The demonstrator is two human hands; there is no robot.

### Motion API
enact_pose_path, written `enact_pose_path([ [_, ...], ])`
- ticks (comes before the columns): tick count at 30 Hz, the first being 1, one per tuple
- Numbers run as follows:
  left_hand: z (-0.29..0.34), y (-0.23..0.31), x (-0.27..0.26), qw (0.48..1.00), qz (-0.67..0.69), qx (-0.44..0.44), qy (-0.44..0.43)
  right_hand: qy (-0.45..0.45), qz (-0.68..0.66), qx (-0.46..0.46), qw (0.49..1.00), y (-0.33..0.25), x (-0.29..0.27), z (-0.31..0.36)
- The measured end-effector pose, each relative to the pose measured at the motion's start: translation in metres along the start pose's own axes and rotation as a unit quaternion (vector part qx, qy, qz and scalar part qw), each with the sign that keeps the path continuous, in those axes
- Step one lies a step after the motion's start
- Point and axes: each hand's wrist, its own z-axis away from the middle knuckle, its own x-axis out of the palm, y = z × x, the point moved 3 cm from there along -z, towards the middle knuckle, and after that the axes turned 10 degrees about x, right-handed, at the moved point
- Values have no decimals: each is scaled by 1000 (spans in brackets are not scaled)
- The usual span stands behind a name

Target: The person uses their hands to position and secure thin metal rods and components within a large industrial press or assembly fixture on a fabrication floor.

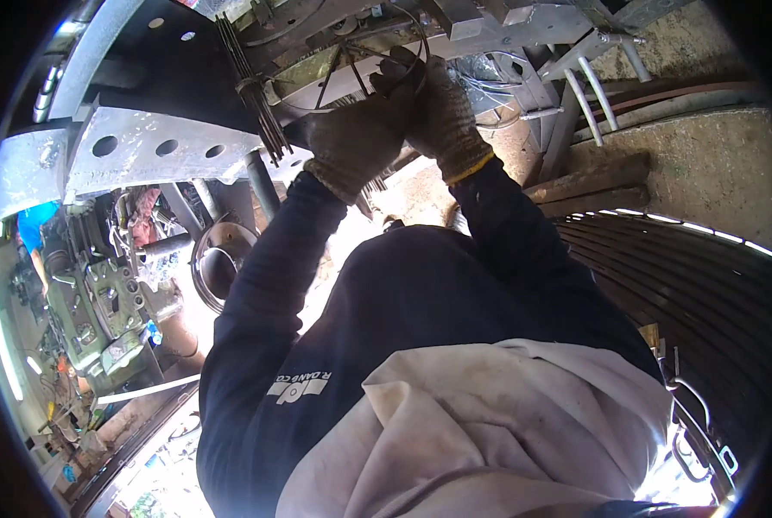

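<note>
Gloved left hand (pixel 351 142) and right hand (pixel 442 112) are brought together at a thin wire loop (pixel 426 43) over a steel frame (pixel 533 33), presumably to steady it; finger grip can't be made out. Perforated beam (pixel 140 147) and rod bundle (pixel 252 91) are set alongside, with rough concrete (pixel 697 164) and workshop machinery (pixel 101 302) beyond

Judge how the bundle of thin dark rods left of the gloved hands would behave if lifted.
The bundle of rods looks metallic, so probably heavy for its size. Nearly straight lengths suggest it would stay fairly stiff. Uneven ends hint that single ones might slip lengthwise.
</note>
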Motion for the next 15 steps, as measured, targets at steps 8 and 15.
enact_pose_path([
  [8, 0, -33, -24, 990, -63, 114, -51, -70, -45, -2, 997, 3, -5, -6],
  [15, 0, -2, -3, 995, -94, -10, -44, -64, -45, 83, 994, -8, -2, 6],
])
